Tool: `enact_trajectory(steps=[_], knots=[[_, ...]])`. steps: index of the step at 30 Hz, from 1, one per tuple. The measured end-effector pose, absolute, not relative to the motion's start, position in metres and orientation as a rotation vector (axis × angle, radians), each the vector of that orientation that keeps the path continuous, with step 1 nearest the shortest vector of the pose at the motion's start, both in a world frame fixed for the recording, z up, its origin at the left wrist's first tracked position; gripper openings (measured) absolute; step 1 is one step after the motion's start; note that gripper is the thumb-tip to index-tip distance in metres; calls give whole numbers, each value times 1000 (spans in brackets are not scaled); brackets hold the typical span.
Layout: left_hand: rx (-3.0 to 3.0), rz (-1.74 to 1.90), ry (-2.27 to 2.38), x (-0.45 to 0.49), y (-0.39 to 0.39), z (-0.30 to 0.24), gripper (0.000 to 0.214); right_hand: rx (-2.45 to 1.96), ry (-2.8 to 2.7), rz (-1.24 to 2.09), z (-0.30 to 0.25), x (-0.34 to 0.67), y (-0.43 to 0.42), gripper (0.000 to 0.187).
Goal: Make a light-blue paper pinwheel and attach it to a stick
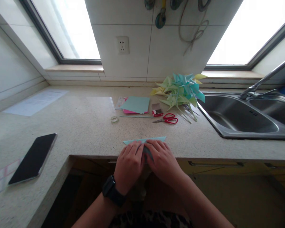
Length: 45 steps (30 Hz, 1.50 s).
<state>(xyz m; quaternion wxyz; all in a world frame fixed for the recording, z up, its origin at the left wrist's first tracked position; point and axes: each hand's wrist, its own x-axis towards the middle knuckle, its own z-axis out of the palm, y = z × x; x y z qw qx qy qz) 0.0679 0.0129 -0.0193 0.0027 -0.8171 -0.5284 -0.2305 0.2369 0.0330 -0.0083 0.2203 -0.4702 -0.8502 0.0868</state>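
Note:
A light blue sheet of paper (160, 138), folded to a long straight edge with pointed ends, lies at the front of the counter. My left hand (130, 163), with a black watch on its wrist, presses on the paper's near left part with its fingers held together. Close beside it, my right hand (163, 161) holds down the right part in the same way, fingers curled and thumb pointing inward. The near part of the paper is hidden under both hands.
Behind the hands are tape (114, 119), a thin stick (136, 117), red scissors (168, 119), a small red box (157, 113) and colored paper sheets (136, 104). Paper pinwheels (180, 90) lie by the sink (242, 114). A tablet (34, 158) and printed paper (36, 101) are left.

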Motion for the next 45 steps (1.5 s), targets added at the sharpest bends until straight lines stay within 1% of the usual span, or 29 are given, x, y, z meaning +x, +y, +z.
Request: enact_trajectory(steps=[3,8,11,16,21,31,38,45], knots=[[-2551,-705,-1678,69,12,-24,31,-1284,-2353,241,-9,234,34,37],[-2553,-660,-1679,66,14,-22,43,-1204,-2402,261,-11,225,37,49],[-2563,-633,-1676,65,16,-18,45,-1216,-2408,258,-12,223,39,52],[-2561,-608,-1686,63,17,-16,34,-1255,-2394,239,-11,225,40,50],[-2496,-618,-1730,55,14,-20,39,-1300,-2378,206,-11,237,42,46],[-2392,-624,-1775,28,10,-20,36,-1400,-2303,150,-13,273,46,40],[-2385,-596,-1763,17,6,-22,38,-1439,-2261,93,-22,298,48,43],[-2343,-602,-1773,14,2,-19,38,-1448,-2240,54,-25,293,47,43]])
